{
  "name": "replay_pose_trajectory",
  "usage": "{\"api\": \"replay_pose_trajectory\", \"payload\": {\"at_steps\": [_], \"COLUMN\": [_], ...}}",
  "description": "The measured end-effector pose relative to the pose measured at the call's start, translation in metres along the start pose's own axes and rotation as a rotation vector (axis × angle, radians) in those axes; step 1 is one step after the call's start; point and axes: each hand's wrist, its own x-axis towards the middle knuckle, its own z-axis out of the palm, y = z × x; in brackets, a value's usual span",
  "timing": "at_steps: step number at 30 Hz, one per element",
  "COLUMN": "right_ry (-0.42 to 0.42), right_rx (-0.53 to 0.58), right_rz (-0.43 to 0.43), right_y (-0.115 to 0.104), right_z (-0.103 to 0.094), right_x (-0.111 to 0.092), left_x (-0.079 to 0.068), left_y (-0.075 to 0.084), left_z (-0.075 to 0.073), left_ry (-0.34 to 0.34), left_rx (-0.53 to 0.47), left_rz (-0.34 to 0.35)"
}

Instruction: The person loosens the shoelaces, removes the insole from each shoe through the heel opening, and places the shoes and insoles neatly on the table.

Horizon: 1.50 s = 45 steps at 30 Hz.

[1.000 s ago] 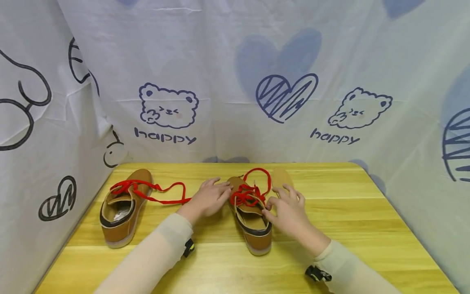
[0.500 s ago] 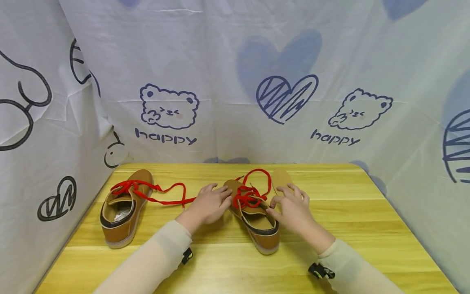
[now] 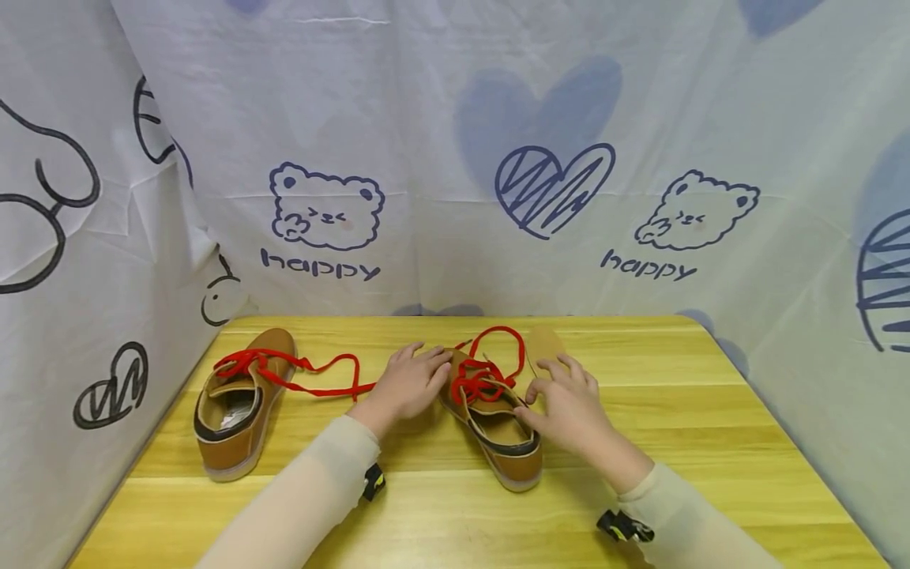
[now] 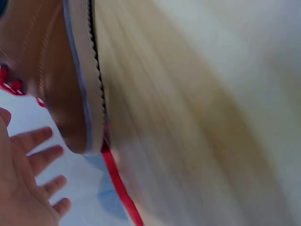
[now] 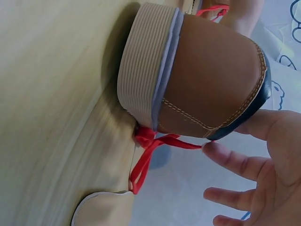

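A brown shoe [image 3: 522,466] with a dark collar and red laces [image 3: 479,379] stands between the hands, its heel toward the person and its toe angled left. My left hand [image 3: 408,385] has its fingers extended at the toe, fingertips right at the leather. At the right side of the collar, my right hand [image 3: 569,407] pinches the edge with thumb and index finger; its other fingers are spread. In the right wrist view the thumb [image 5: 263,123] passes partly behind the collar of the heel [image 5: 211,70]. The left wrist view shows the shoe's side and pale sole [image 4: 94,94].
A matching brown shoe [image 3: 231,458] stands at the left, its red lace [image 3: 323,390] trailing toward my left hand. A tan insole [image 3: 546,341] lies behind my right hand. A printed white cloth [image 3: 441,158] hangs behind the wooden table [image 3: 711,442].
The middle shoe's heel has swung a little right along with my right hand, so the shoe now lies more slanted. The left hand has barely shifted.
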Motion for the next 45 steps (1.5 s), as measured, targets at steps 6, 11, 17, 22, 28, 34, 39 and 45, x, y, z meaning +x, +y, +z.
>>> {"api": "replay_pose_trajectory", "payload": {"at_steps": [6,11,17,22,28,34,39,45], "right_ry": [-0.048,-0.054,-0.043,-0.040,-0.042,-0.080,-0.091,-0.113], "right_rx": [-0.034,-0.047,-0.030,-0.025,-0.007,0.003,0.000,-0.007], "right_rz": [0.010,-0.006,-0.019,-0.029,-0.036,-0.030,-0.048,-0.051], "right_y": [-0.002,-0.002,0.003,0.006,0.009,0.014,0.016,0.015], "right_z": [-0.003,-0.002,0.000,-0.002,-0.003,-0.003,-0.003,-0.003], "right_x": [-0.004,-0.004,-0.001,0.003,0.006,0.012,0.017,0.019], "left_x": [0.018,0.018,0.010,0.000,-0.013,-0.025,-0.033,-0.040], "left_y": [-0.007,-0.010,-0.010,-0.011,-0.012,-0.011,-0.006,-0.001], "left_z": [0.005,0.006,0.003,-0.001,-0.004,-0.007,-0.009,-0.008], "left_ry": [-0.042,-0.070,-0.089,-0.099,-0.084,-0.070,-0.069,-0.047], "left_rx": [0.013,0.059,0.107,0.147,0.181,0.189,0.229,0.230], "left_rz": [0.025,0.031,0.026,0.023,0.024,0.016,-0.004,-0.011]}}
